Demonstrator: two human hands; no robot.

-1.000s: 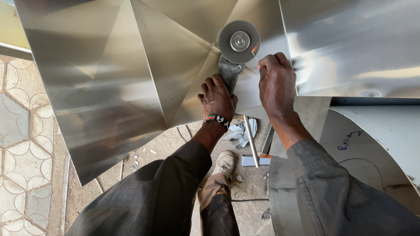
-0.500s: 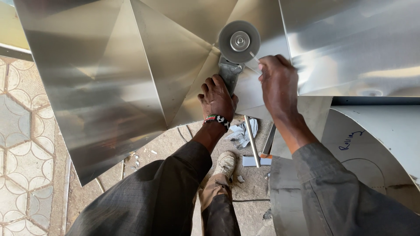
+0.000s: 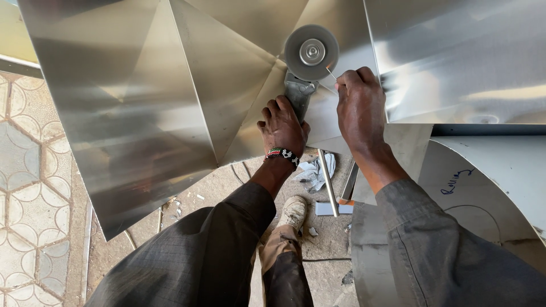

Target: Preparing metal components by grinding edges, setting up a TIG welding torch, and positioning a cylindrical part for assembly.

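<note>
My left hand (image 3: 282, 126), with a beaded band at the wrist, grips the grey body of an angle grinder (image 3: 300, 94). Its round disc (image 3: 311, 52) lies flat against a folded, shiny sheet-metal piece (image 3: 148, 102). My right hand (image 3: 360, 102) presses on the metal just right of the disc and pinches a thin wire or rod that points toward the disc. Both sleeves are dark grey.
A second bright metal sheet (image 3: 460, 57) lies at the upper right. A pale curved sheet with pen marks (image 3: 495, 182) sits at the right. Below are my shoe (image 3: 294, 211), a rag (image 3: 310, 170), metal bars (image 3: 328, 182), a cable and a patterned tile floor (image 3: 28, 187).
The grinder disc and both hands have shifted slightly upward along the metal fold. The right hand's fingers have closed more around the thin rod.
</note>
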